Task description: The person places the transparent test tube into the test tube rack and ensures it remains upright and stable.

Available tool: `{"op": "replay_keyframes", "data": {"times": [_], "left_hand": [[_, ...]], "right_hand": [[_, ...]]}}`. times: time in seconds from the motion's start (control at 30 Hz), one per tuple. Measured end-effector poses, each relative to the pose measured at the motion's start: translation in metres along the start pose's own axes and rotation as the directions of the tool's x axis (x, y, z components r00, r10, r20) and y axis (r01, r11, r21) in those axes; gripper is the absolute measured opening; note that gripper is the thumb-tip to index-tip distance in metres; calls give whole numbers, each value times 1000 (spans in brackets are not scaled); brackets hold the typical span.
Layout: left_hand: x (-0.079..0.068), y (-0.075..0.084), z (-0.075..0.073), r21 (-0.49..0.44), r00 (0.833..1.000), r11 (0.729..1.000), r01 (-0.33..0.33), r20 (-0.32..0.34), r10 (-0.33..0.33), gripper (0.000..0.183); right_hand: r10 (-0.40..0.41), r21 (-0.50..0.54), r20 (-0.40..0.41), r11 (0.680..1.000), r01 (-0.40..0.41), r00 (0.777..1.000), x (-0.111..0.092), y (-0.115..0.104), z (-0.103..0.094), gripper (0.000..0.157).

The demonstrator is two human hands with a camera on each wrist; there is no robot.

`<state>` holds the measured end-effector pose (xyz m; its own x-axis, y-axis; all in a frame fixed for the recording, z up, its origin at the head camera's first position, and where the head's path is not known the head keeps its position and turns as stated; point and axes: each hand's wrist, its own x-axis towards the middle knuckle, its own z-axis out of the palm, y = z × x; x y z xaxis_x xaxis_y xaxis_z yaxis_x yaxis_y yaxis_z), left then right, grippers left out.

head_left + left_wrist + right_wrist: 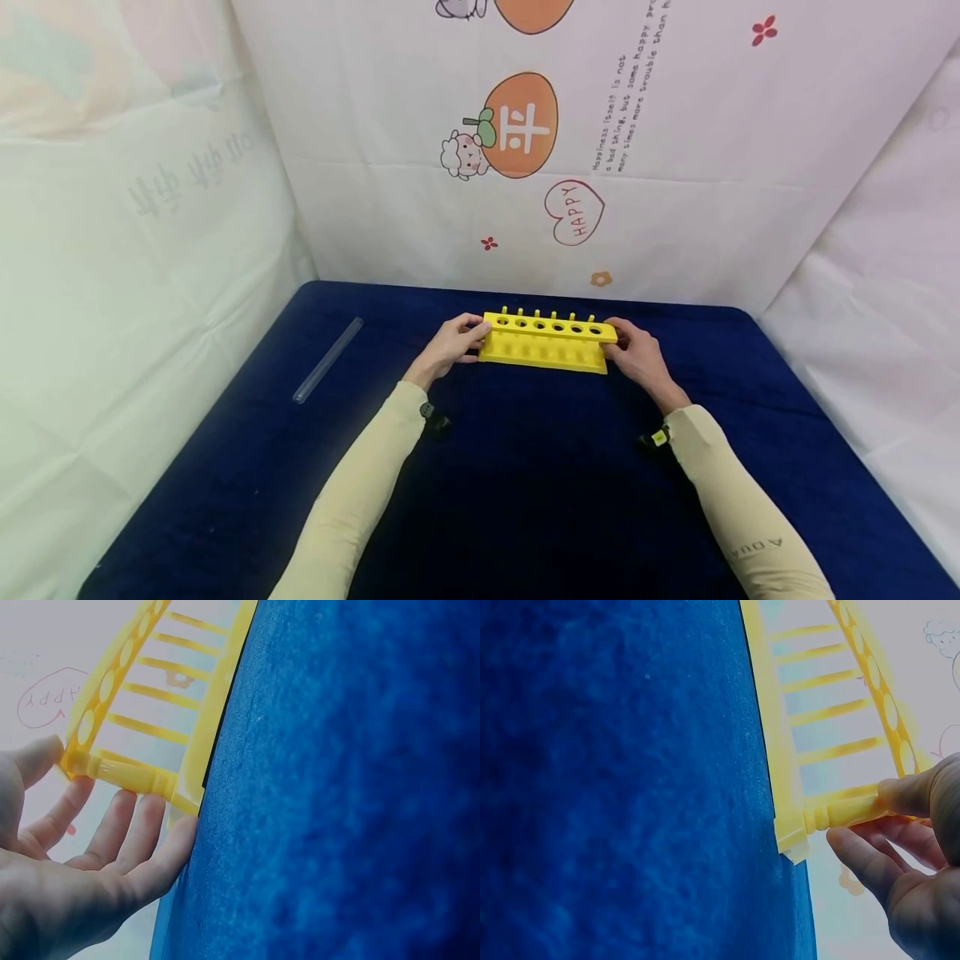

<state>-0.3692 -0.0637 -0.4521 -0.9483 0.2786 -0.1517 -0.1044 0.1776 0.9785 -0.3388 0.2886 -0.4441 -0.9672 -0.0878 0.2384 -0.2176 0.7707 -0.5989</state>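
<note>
A yellow test tube rack [543, 360], with a row of round holes along its top bar and a row of pegs behind, stands upright near the far side of the table. At its left end my left hand [447, 348] grips the rack. The left wrist view has the thumb at the top corner and the fingers along the end post [127, 775]. My right hand [639, 357] holds the opposite end. Thumb and fingers pinch the other end post [847, 811] near the top in the right wrist view.
A clear tube [327, 360] lies slantwise on the dark blue tablecloth [525, 467], left of the rack. Behind the far table edge hangs a white printed curtain [397, 217], and further white cloth encloses both sides.
</note>
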Motion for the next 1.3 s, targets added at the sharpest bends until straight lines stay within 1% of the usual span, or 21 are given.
{"op": "replay_keyframes", "data": {"times": [0.23, 0.43, 0.7, 0.9, 1.13, 1.3], "left_hand": [[-4, 0, -2, -11, 1000, 1000, 11, -3, -11, 48], [-5, 3, -8, -9, 1000, 1000, 8, -5, -8, 46], [-6, -1, -13, -10, 1000, 1000, 14, -7, -14, 46], [-8, -3, -18, -10, 1000, 1000, 17, -22, -17, 48], [-13, -5, -21, -8, 1000, 1000, 22, -21, -22, 49], [-12, -4, -23, -9, 999, 1000, 13, -30, -13, 48]], "right_hand": [[-14, 6, 2, 1000, 14, 1000, 0, -2, 3, 42], [-18, 3, -2, 1000, 18, 1000, 5, -8, 4, 41], [-14, 2, 2, 1000, 14, 1000, 6, -11, 11, 42], [-11, 2, 1, 1000, 11, 1000, 7, -13, 16, 42], [-21, -6, 7, 1000, 21, 1000, 6, -16, 17, 42], [-26, 3, 0, 1000, 26, 1000, 8, -19, 18, 41]]}}
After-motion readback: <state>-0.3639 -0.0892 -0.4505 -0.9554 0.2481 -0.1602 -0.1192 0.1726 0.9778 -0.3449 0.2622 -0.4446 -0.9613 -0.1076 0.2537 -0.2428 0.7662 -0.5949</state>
